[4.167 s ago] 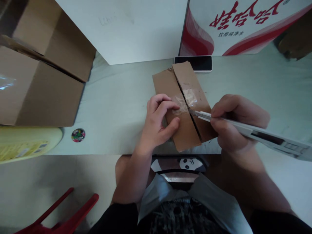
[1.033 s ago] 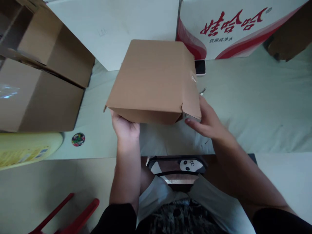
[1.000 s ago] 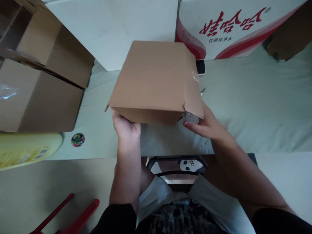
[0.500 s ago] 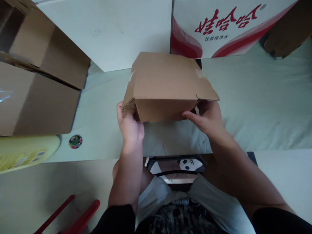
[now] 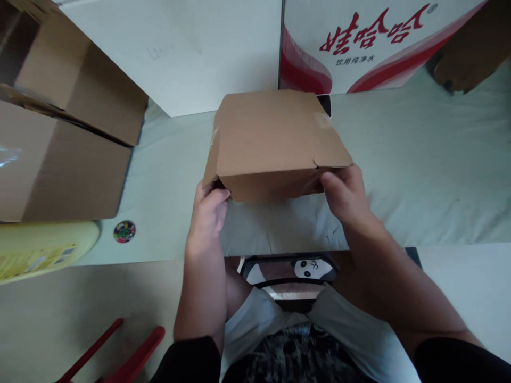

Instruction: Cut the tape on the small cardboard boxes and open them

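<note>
A brown cardboard box (image 5: 275,133) with its flaps loose at the near corners is between my two hands, above the pale green cloth. My left hand (image 5: 209,210) grips its near left corner, thumb on the near face and fingers partly hidden under the side flap. At the near right corner my right hand (image 5: 345,191) is closed on the box, its thumb pressing by the front flap and the other fingers out of sight beneath the cardboard. A dark corner of some object (image 5: 325,105) shows behind the box's far right edge.
Stacked cardboard boxes (image 5: 75,159) and a yellow container (image 5: 48,247) line the left. A white box (image 5: 179,53) and a red-and-white water carton (image 5: 371,53) stand behind. A round sticker (image 5: 124,231) lies on the green cloth (image 5: 423,170). Red bars (image 5: 131,356) show at lower left.
The box's near edge has dropped slightly and its top has shifted a little left. My left thumb has moved onto the corner, and my right thumb has slid up and right along the front flap.
</note>
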Action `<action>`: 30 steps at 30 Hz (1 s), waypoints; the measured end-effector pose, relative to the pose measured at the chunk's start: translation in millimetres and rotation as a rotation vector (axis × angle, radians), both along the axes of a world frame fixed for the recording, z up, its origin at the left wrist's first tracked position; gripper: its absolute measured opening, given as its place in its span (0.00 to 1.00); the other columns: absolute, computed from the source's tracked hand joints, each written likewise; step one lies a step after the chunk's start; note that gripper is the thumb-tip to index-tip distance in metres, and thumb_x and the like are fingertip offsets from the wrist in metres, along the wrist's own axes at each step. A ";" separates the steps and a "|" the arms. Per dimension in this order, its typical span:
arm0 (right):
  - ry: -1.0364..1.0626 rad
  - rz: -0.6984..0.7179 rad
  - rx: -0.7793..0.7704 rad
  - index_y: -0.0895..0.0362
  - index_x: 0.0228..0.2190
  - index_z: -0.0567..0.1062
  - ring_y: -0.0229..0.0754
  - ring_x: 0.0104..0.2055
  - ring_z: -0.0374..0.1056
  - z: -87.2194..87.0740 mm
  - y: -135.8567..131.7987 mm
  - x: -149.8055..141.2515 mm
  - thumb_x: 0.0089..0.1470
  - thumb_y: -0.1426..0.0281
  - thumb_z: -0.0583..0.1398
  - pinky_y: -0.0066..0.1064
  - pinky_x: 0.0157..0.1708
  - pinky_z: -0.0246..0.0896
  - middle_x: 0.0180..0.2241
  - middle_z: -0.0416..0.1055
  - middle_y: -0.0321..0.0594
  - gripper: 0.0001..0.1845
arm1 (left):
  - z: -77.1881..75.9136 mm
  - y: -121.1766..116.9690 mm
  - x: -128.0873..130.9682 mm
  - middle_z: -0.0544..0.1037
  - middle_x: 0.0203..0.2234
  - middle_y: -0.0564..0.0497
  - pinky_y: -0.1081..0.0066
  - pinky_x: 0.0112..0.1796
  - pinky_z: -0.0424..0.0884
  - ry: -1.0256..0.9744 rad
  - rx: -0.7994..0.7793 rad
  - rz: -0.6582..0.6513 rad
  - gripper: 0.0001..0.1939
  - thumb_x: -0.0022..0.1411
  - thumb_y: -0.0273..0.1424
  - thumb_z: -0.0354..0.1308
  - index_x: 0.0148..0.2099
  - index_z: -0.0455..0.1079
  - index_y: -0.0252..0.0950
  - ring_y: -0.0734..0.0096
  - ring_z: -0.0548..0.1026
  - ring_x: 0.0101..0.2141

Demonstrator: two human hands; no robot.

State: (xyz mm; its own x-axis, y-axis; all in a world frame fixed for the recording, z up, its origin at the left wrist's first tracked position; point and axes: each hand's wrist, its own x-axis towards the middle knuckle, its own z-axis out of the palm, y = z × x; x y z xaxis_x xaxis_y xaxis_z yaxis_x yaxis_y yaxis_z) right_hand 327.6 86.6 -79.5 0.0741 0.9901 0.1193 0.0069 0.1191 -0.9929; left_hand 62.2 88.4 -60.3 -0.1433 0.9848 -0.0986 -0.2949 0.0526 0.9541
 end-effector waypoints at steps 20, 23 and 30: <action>0.221 -0.239 -0.145 0.49 0.27 0.66 0.48 0.36 0.75 -13.5 10.4 8.1 0.52 0.44 0.65 0.39 0.31 0.73 0.28 0.69 0.37 0.24 | -1.5 -2.2 -3.0 0.80 0.27 0.54 0.72 0.30 0.73 0.301 0.117 0.082 0.21 0.39 0.37 0.78 0.33 0.73 0.39 0.69 0.77 0.30; 0.214 -0.192 -0.124 0.49 0.29 0.69 0.47 0.35 0.75 -13.9 11.5 10.4 0.54 0.44 0.64 0.40 0.33 0.74 0.30 0.71 0.38 0.23 | -0.3 -2.7 -3.9 0.78 0.26 0.53 0.72 0.28 0.72 0.289 0.127 0.067 0.21 0.39 0.37 0.78 0.33 0.73 0.38 0.70 0.76 0.28; 0.131 -0.183 -0.112 0.49 0.30 0.66 0.48 0.34 0.71 -17.7 12.6 13.7 0.54 0.41 0.60 0.40 0.30 0.69 0.29 0.67 0.39 0.25 | 2.0 -3.8 -4.6 0.82 0.28 0.52 0.70 0.31 0.74 0.266 0.103 0.066 0.17 0.39 0.35 0.77 0.32 0.77 0.39 0.66 0.78 0.30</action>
